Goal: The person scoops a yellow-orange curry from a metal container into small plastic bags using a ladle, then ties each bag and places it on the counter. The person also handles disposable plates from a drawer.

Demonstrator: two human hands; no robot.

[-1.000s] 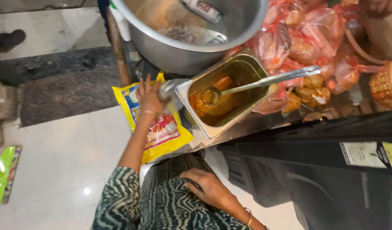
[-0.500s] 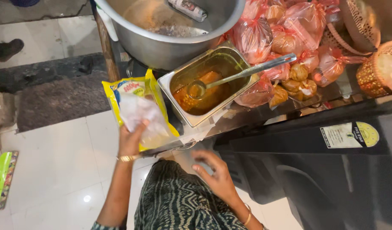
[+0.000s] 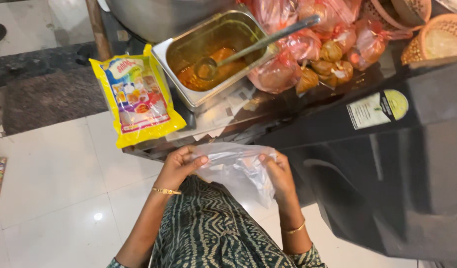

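Hands both grasping clear plastic bag (image 3: 236,171): left hand (image 3: 181,166), right hand (image 3: 278,173), below steel curry tray (image 3: 208,54).

Steel tray (image 3: 176,49) of orange curry with a ladle (image 3: 248,47) resting in it, bowl down, handle angled up to the right. Yellow printed packet (image 3: 139,101) lying just left of the tray, overhanging the table (image 3: 298,106) edge. Sealed pink-tinted bags of food (image 3: 308,49) heaped right of the tray. Woven basket (image 3: 439,37) at far right. White tiled floor (image 3: 49,198) below.
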